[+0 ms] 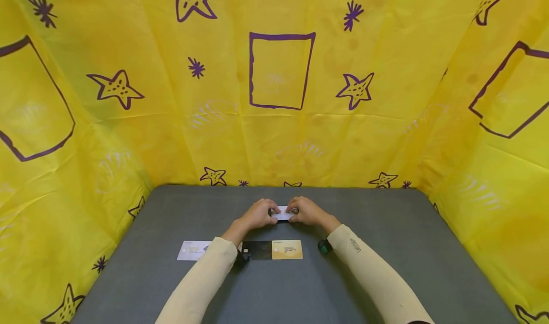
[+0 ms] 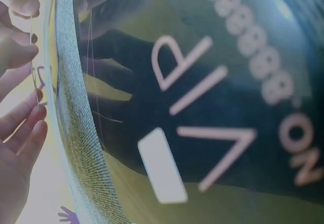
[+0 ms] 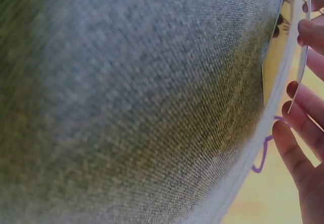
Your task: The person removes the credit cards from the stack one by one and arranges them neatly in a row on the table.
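Note:
A thin white card (image 1: 282, 213) is held up between both hands near the middle of the table. My left hand (image 1: 259, 214) pinches its left end, thumb nearer and fingers bent behind. The right hand (image 1: 310, 212) grips the right end the same way. In the left wrist view the card (image 2: 34, 69) shows edge-on among the fingertips, as does the card (image 3: 305, 57) in the right wrist view. On the table, nearer to me, lie a white VIP card (image 1: 188, 250), a black card (image 1: 260, 250) and a gold card (image 1: 288, 250) in a row; the left forearm covers part of it.
The grey tabletop (image 1: 369, 276) spreads around the hands. Yellow cloth (image 1: 283, 143) with purple drawings hangs behind it and along both sides. Dark devices sit under the left wrist (image 1: 241, 257) and right wrist (image 1: 324, 246).

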Motion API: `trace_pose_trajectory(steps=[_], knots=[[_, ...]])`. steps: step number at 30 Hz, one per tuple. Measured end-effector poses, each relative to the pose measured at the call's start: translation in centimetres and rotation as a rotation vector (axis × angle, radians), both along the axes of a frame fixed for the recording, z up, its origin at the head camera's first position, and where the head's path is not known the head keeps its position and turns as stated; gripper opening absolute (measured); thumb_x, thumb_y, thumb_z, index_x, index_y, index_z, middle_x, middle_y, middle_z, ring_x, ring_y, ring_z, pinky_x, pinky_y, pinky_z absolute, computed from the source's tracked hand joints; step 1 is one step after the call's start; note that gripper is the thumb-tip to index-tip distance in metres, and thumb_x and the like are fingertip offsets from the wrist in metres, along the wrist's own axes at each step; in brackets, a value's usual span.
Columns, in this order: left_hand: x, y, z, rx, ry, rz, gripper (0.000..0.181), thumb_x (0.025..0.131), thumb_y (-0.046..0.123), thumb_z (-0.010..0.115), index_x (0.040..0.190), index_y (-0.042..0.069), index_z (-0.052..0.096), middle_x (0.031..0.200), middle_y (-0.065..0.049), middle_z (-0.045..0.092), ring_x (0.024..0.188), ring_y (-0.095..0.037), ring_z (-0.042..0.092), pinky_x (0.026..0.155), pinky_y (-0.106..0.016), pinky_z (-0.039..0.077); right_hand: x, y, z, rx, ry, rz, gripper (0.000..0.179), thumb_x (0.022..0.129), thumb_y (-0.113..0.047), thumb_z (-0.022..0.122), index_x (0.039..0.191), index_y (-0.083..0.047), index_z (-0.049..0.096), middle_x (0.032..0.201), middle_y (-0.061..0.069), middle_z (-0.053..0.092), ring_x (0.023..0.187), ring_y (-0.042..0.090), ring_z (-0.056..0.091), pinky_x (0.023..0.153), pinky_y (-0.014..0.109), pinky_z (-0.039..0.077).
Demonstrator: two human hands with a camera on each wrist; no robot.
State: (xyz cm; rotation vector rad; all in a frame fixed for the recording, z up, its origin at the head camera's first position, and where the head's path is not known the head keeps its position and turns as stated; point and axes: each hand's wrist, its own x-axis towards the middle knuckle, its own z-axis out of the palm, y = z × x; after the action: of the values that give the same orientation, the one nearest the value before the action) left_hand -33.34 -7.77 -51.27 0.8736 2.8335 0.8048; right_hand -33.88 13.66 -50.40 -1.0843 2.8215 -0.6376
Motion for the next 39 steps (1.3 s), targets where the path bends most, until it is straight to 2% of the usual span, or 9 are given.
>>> trace_pose_trajectory(steps=[5, 17, 25, 32, 39], knots=[[-0.1, 0.0, 0.0, 0.024, 0.021, 0.001, 0.02, 0.079, 0.016, 0.078, 0.098, 0.01, 0.074, 0.112, -0.009, 0.069, 0.109, -0.028, 0.06, 0.098, -0.045, 0.045, 0.0, 0.3, 0.1, -0.031, 0.022, -0.008, 0.019, 0.08, -0.016, 0.078, 0.096, -0.007, 0.074, 0.109, 0.01, 0.068, 0.101, 0.027, 0.061, 0.089, 0.041, 0.049], [0.6, 0.6, 0.5, 0.067, -0.019, 0.022, 0.021, 0.08, 0.018, 0.078, 0.1, 0.011, 0.075, 0.116, -0.009, 0.069, 0.113, -0.03, 0.058, 0.1, -0.047, 0.043, 0.7, 1.6, 0.2, -0.059, 0.013, -0.024, 0.021, 0.08, -0.019, 0.078, 0.098, -0.009, 0.075, 0.111, 0.009, 0.067, 0.102, 0.028, 0.059, 0.089, 0.042, 0.047], [1.8, 1.2, 1.2, 0.085, -0.035, 0.009, 0.021, 0.08, 0.017, 0.077, 0.1, 0.011, 0.075, 0.116, -0.008, 0.07, 0.111, -0.029, 0.059, 0.099, -0.047, 0.044, 2.1, 2.5, 0.5, -0.102, -0.005, -0.033, 0.022, 0.081, -0.019, 0.078, 0.1, -0.008, 0.075, 0.11, 0.009, 0.068, 0.101, 0.026, 0.058, 0.087, 0.04, 0.048], [2.6, 1.8, 1.5, 0.101, -0.035, -0.014, 0.02, 0.08, 0.017, 0.077, 0.098, 0.011, 0.075, 0.113, -0.006, 0.071, 0.11, -0.026, 0.06, 0.098, -0.046, 0.044, 3.3, 3.4, 1.3, -0.128, 0.017, 0.004, 0.022, 0.08, -0.019, 0.079, 0.098, -0.006, 0.074, 0.109, 0.01, 0.068, 0.098, 0.027, 0.059, 0.084, 0.039, 0.049], [3.6, 2.3, 1.7, 0.112, -0.033, -0.011, 0.021, 0.08, 0.017, 0.077, 0.1, 0.011, 0.075, 0.116, -0.008, 0.069, 0.112, -0.028, 0.059, 0.099, -0.047, 0.044, 4.2, 3.9, 1.3, -0.124, 0.047, -0.01, 0.023, 0.079, -0.02, 0.079, 0.099, -0.008, 0.075, 0.109, 0.008, 0.067, 0.101, 0.026, 0.058, 0.087, 0.041, 0.048]])
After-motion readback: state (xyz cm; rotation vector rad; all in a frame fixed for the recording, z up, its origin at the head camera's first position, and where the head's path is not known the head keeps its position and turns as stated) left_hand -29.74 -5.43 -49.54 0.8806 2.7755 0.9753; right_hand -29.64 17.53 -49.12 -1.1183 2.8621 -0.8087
